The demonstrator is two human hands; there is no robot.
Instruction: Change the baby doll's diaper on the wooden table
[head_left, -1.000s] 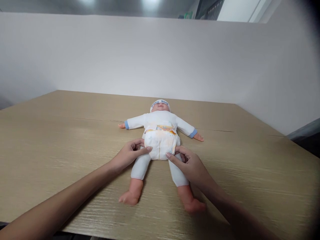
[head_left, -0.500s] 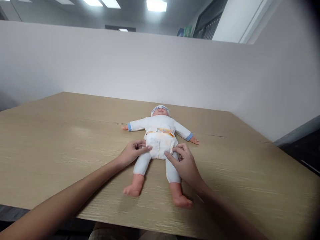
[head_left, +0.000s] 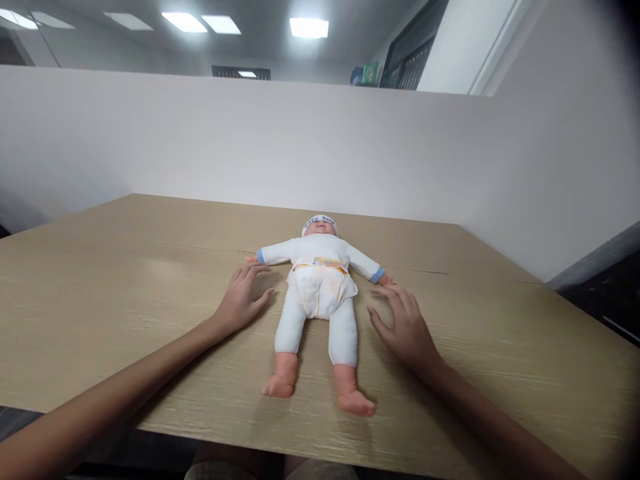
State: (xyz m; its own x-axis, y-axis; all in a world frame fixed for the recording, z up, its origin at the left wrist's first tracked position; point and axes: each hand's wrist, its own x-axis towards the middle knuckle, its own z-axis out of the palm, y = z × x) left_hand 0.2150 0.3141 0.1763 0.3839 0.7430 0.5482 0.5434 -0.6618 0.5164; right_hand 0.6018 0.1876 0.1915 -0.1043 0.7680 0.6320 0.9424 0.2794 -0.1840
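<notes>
A baby doll (head_left: 320, 247) lies on its back on the wooden table, head away from me and feet toward me. It wears a white suit with blue cuffs and a white headband with dark lettering. Around its hips sits a white diaper (head_left: 321, 291) with an orange-edged, printed waistband. Beside the doll's hip, on the left, my left hand (head_left: 243, 297) is open, apart from the diaper, its fingertips close to one doll hand. On the other side my right hand (head_left: 406, 325) is open too, holding nothing, with its fingers near the doll's other hand.
The light wooden table (head_left: 125, 280) spreads out on both sides of the doll. Behind it rises a white partition (head_left: 240, 140), with a glass panel above. A dark object (head_left: 605, 293) stands past the table's right edge.
Both hands have let go of the diaper's sides and moved outward, away from the doll. The doll's legs now lie closer together, and the view has tilted up slightly.
</notes>
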